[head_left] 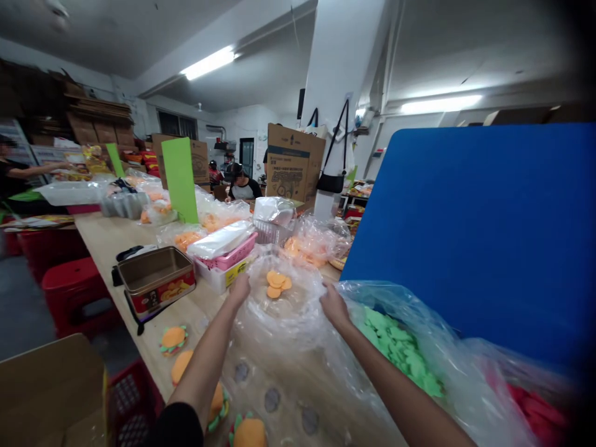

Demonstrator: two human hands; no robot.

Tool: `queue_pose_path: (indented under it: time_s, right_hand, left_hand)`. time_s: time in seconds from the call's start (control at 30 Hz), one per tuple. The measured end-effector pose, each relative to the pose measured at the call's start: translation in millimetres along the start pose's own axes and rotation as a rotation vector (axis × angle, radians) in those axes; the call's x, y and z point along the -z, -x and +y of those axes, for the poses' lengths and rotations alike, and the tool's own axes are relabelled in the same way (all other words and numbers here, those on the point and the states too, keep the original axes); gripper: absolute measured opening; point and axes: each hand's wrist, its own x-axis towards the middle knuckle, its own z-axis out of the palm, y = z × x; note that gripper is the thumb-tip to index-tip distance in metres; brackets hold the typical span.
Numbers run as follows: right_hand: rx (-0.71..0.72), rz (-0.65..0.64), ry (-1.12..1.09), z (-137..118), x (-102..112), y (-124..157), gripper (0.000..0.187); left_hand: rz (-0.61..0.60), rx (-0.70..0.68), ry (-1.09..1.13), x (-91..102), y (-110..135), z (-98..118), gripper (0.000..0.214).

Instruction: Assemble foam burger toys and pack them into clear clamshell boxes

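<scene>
A worker's two hands hold the mouth of a clear plastic bag [279, 323] on a long wooden worktop [105, 239]. The left hand [239, 289] grips the bag's rim at 9 o'clock and the right hand [333, 305] grips it at 3 o'clock. The hands are well apart, their fingers curled into the film. A few orange discs [277, 282] lie inside the bag, between the two hands. At 4 o'clock from the bag, a second bag holds green foam shapes [395, 347], just in front of a blue panel [465, 236]. An open tin [156, 278] stands at 9 o'clock and a pink basket [230, 253] at 11 o'clock. Burger-shaped toys [173, 339] lie on the worktop at 8 o'clock. Far behind, at 12 o'clock, a seated person [242, 186] is beside a cardboard box [293, 164].
</scene>
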Motion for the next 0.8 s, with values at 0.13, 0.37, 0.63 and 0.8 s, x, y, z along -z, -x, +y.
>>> queue_pose_path:
  time_s: [0.13, 0.37, 0.63, 0.8]
  right_hand:
    - [0.095, 0.136, -0.128, -12.4, 32.6, -0.6, 0.041]
    - [0.217, 0.358, -0.386, -41.8, 111.2, 25.3, 0.037]
    - [0.312, 0.46, -0.433, -73.9, 171.4, 76.9, 0.034]
    - [0.385, 0.436, -0.324, -83.8, 200.0, 110.1, 0.032]
  left_hand:
    - [0.093, -0.105, -0.092, 15.7, 3.6, 36.0, 0.035]
    - [0.229, -0.318, -0.087, 75.8, 19.7, 103.2, 0.05]
    - [0.296, -0.415, -0.062, 123.9, 84.6, 147.2, 0.049]
    - [0.245, -0.52, -0.049, 128.4, 137.0, 162.3, 0.047]
